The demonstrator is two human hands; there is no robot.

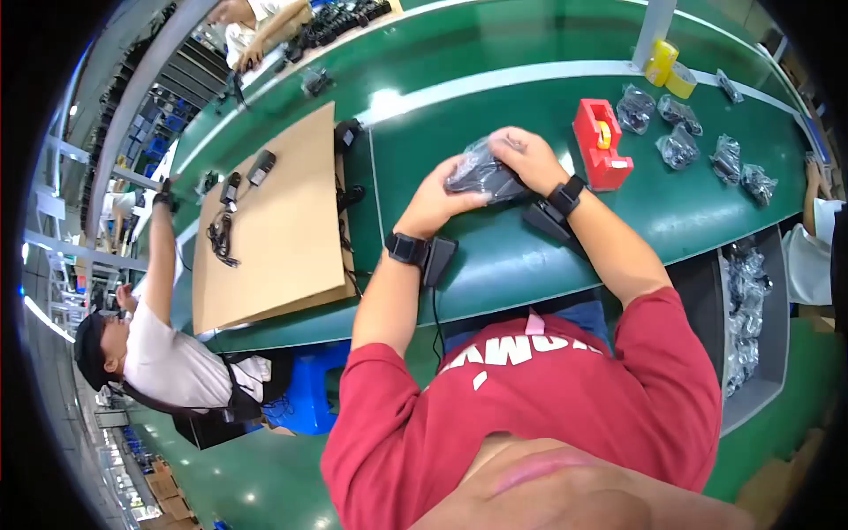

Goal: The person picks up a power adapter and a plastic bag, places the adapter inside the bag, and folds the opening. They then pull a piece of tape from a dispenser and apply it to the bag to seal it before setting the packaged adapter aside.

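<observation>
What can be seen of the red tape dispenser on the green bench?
The red tape dispenser stands upright on the green bench, just beyond the person's right hand. It looks like moulded plastic, blocky, with a raised back and a lower front end. A small roll of yellowish tape sits in its middle slot. No hand touches it. Clear bags holding dark parts lie to its right.

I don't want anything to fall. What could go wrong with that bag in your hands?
The clear bag with the black part inside looks slippery; held between the left hand and right hand, it could slide out. A black cable hangs off the table edge near the left wrist and might snag. The red tape dispenser sits close by the right hand and could get bumped.
</observation>
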